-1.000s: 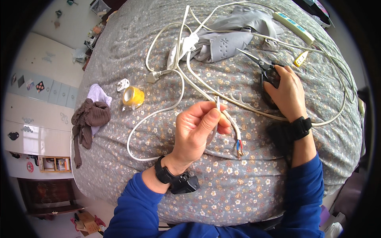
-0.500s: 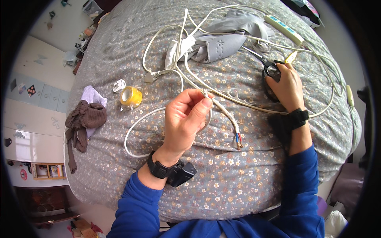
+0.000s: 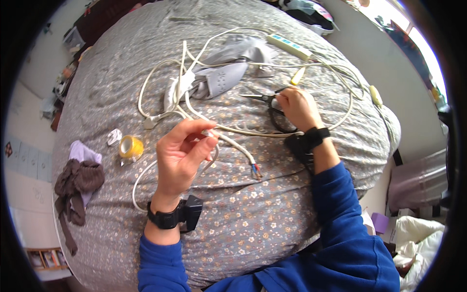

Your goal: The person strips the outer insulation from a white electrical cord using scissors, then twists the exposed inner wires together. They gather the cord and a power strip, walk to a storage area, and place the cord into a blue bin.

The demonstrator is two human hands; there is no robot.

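My left hand is closed in a pinch on the end of a white cable, held up over the bed. A length of this cable loops down below the fingers. Black-handled scissors are gripped in my right hand, their blades pointing left and looking close together. Between my hands lies another white cable end, with its sheath cut back and red and blue wires bare at the tip.
A flowered bedspread covers the bed. Beyond my hands lie grey cloth, a power strip, a pale plug and a yellow slim object. To the left are yellow tape, crumpled wrapping and brown cloth.
The view has swung right, so the bed's things sit further left. The scissors have turned to point left and their blades have come together. My left hand still pinches the cable end.
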